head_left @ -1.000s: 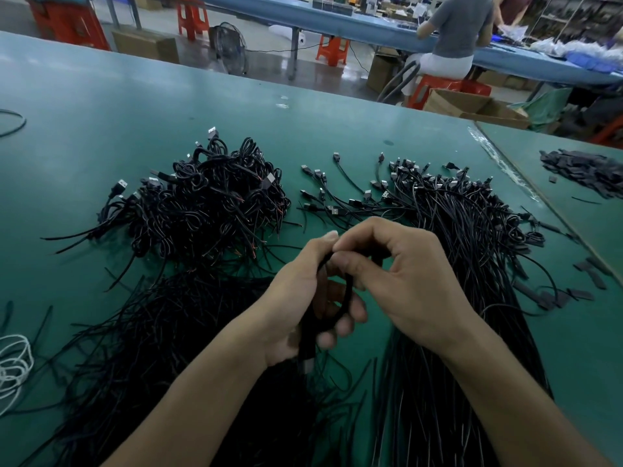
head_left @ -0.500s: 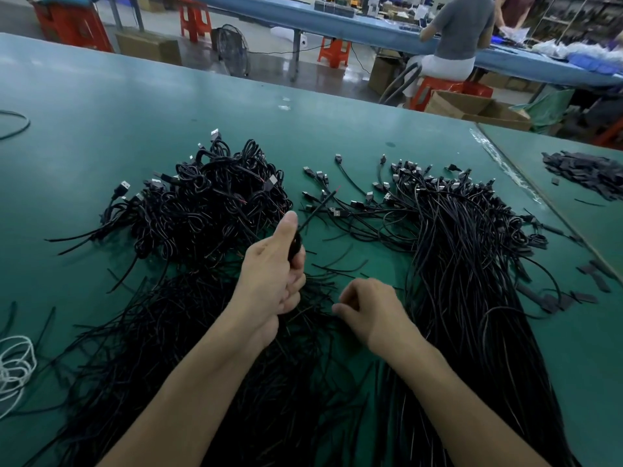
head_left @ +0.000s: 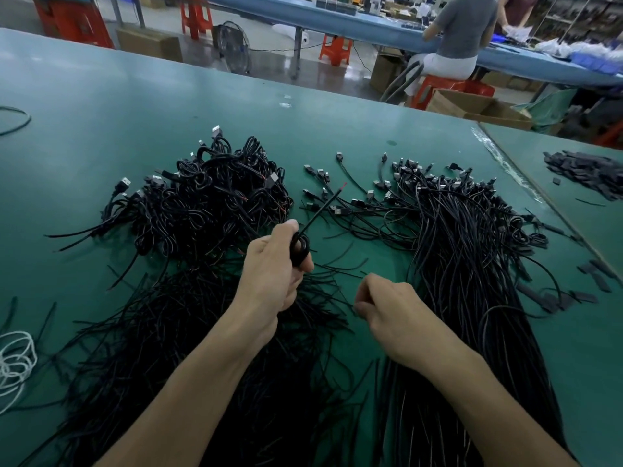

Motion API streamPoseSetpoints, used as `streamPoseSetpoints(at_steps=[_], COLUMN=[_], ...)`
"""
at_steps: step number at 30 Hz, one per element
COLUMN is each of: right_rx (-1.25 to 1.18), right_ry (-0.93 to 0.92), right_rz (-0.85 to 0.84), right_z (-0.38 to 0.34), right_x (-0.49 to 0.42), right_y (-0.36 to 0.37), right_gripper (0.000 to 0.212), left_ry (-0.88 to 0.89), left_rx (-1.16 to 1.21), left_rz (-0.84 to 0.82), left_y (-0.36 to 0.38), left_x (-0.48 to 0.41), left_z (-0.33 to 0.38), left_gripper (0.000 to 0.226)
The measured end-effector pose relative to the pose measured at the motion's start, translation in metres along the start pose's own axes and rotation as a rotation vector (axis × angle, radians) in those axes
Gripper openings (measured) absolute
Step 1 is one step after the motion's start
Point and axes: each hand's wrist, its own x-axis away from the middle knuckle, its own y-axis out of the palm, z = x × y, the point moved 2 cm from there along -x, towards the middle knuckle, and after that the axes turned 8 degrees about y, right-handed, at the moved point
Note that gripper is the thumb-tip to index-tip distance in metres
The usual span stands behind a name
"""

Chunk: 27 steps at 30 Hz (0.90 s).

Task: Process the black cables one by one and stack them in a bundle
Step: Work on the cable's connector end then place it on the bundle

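Grips a small coiled black cable in the left hand, above the green table, just near of a tangled heap of finished black cables. Curls the right hand to its right; cannot tell whether pinching anything.

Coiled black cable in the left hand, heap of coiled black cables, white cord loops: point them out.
Coiled black cable (head_left: 299, 256), head view, on the loop.
Heap of coiled black cables (head_left: 209, 203), head view, heap's middle.
White cord loops (head_left: 15, 364), head view, middle strands.
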Motion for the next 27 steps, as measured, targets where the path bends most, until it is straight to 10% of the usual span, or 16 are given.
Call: streamPoseSetpoints(at_steps=[14, 27], right_rx=[-0.944, -0.566], right_ry=[-0.164, -0.349], right_rz=[0.314, 0.426], right_z=[-0.015, -0.044], right_x=[0.009, 0.039], right_y=[-0.015, -0.021], right_gripper=[0.024, 0.018], left_ry=[0.003, 0.190], left_rx=[-0.031, 0.014], left_rz=[-0.229, -0.143], left_y=[0.016, 0.015], left_x=[0.012, 0.013], left_z=[0.006, 0.007], left_gripper=[0.020, 0.064])
